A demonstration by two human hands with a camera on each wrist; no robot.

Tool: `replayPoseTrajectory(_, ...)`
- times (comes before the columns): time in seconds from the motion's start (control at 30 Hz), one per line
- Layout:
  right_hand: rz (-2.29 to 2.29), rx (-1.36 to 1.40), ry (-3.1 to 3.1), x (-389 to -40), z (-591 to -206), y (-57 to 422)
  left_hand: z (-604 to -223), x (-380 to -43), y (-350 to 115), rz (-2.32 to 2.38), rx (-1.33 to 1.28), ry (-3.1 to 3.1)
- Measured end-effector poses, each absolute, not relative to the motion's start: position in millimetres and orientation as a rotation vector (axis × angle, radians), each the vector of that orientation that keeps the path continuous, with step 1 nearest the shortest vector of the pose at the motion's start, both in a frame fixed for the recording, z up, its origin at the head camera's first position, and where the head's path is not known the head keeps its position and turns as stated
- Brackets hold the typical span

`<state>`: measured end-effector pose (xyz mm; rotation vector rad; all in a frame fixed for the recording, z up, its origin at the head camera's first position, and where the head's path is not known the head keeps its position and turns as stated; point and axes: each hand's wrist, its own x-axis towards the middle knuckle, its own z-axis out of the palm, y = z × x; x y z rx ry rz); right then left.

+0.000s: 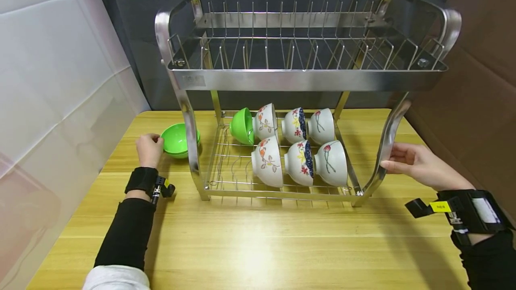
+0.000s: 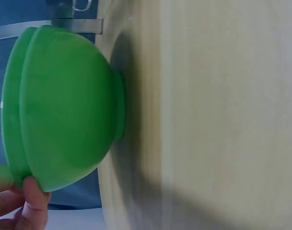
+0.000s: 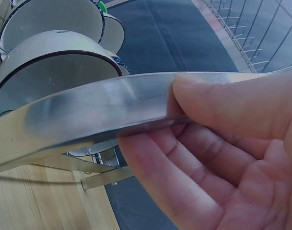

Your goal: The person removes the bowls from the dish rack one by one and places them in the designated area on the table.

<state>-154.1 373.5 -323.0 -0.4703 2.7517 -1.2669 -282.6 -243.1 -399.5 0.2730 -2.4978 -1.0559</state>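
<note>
The left forearm reaches up from the lower left, and the left hand [image 1: 150,150] is turned back upward, its thumb and fingers pinched together on the near rim of two nested green bowls [image 1: 175,140]. The bowls stand on the table [image 1: 250,245], just left of the metal rack [image 1: 306,80] and beside its left upright [image 1: 193,149]. The right forearm slants in from the lower right; the right hand [image 1: 421,164] points left, thumb and fingers clamped on the rack's right upright [image 1: 389,135], the thumb on one face and the fingers curled against the other.

In the head view the left upright covers part of the bowls' right side, and the left fingertips are hard to make out. The left wrist view cuts off most of that hand at the lower left corner; the bowls' insides are out of sight there. In the right wrist view the metal hides some right fingertips and part of the patterned bowls [image 1: 269,164] on the lower tier, which sit tipped on their sides.
</note>
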Motion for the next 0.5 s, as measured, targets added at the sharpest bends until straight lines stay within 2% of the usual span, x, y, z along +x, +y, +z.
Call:
replayPoseTrajectory(0.3,-1.263,-0.468,2.757,-153.7,-323.1,373.3,-402.9,-282.1,-243.7,-1.084,0.286,-2.466)
replayPoseTrajectory(0.5,-1.266,-0.466,2.757,-152.4,-322.5,373.3,-385.2,-274.5,-242.4,-1.096,0.297,-2.434)
